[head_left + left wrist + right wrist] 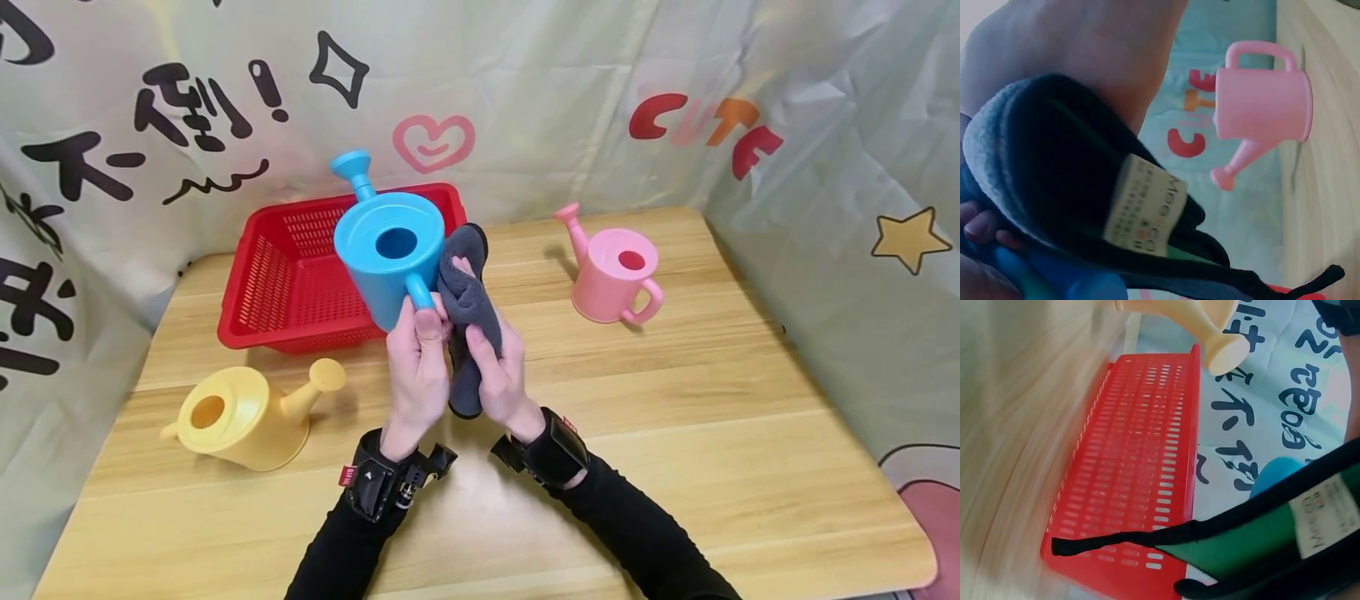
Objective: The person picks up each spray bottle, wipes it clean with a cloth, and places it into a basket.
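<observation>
My left hand grips the handle of a blue watering can, which is held up over the near right part of a red basket. Its spout points away from me and its top hole faces up. In my right hand is a folded dark grey cloth with black edging, touching the can's right side by the handle. The left wrist view shows a printed white label on the cloth, which covers much of the can there.
The red perforated basket stands at the back left of the wooden table. A yellow watering can is at the left, in front of it. A pink watering can stands at the back right. A printed curtain hangs behind the table.
</observation>
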The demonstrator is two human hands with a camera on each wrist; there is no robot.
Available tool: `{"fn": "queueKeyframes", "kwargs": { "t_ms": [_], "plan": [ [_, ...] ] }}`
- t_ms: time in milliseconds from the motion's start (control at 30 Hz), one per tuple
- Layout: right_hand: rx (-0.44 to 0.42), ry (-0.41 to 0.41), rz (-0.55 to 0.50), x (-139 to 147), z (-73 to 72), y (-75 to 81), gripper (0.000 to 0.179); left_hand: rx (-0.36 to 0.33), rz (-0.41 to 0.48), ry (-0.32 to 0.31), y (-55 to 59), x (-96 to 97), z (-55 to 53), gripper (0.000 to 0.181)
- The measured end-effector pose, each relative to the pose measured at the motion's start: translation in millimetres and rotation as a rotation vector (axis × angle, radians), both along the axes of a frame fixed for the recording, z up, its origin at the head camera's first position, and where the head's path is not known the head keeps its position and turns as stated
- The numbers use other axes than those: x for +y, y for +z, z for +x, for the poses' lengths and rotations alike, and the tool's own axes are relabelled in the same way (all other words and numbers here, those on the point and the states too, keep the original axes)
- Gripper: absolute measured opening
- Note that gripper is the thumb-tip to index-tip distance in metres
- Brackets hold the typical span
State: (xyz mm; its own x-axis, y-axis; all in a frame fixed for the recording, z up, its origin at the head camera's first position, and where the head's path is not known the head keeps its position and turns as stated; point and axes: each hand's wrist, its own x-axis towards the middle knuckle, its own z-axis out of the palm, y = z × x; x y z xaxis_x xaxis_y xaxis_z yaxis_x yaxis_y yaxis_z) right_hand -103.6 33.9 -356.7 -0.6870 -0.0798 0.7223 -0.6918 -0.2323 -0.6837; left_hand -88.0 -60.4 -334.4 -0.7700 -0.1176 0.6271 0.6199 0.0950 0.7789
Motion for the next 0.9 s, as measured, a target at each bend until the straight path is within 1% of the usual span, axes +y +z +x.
{"fn": "queueKeyframes", "kwargs": {
  "t_ms": [100,133,200,267,333,433,533,600,667,733,833,900],
  "plan": [
    [0.013,0.014,-0.034,2.9,-1.6,0.0,0.062,0.045,-0.023,-0.038,-1.4,3.1,1.3,0.056],
    [0.007,0.011,-0.045,4.1,-2.1,0.4,0.065,0.062,-0.027,-0.047,-2.4,4.7,1.6,0.055],
    [-0.034,-0.004,-0.077,7.1,-3.6,1.8,0.066,0.092,-0.03,-0.062,-4.6,8.1,2.5,0.054],
    [-0.118,-0.063,-0.12,11.0,-4.3,2.9,0.063,0.122,-0.045,-0.065,-7.2,11.7,3.5,0.053],
    [-0.209,-0.103,-0.175,15.6,-6.2,6.5,0.057,0.148,-0.07,-0.071,-9.7,14.9,4.5,0.051],
    [-0.323,-0.124,-0.271,23.9,-9.9,11.5,0.047,0.164,-0.111,-0.096,-12.0,18.0,6.1,0.048],
    [-0.359,-0.072,-0.329,31.9,-14.6,17.6,0.041,0.146,-0.143,-0.115,-13.1,18.7,6.8,0.049],
    [-0.368,-0.042,-0.346,36.0,-16.7,19.8,0.04,0.132,-0.137,-0.117,-14.3,17.4,5.3,0.053],
    [-0.374,-0.032,-0.341,38.6,-17.7,20.6,0.039,0.119,-0.107,-0.127,-15.5,14.6,3.2,0.058],
    [-0.384,-0.053,-0.318,38.9,-17.8,19.8,0.039,0.114,-0.079,-0.123,-16.6,11.4,0.6,0.062],
    [-0.413,-0.178,-0.247,32.1,-12.2,16.2,0.04,0.101,-0.041,-0.121,-16.2,7.5,-2.0,0.067],
    [-0.417,-0.258,-0.192,23.4,-5.3,12.6,0.043,0.096,-0.019,-0.102,-16.5,5.9,-3.7,0.068]
  ]
}}
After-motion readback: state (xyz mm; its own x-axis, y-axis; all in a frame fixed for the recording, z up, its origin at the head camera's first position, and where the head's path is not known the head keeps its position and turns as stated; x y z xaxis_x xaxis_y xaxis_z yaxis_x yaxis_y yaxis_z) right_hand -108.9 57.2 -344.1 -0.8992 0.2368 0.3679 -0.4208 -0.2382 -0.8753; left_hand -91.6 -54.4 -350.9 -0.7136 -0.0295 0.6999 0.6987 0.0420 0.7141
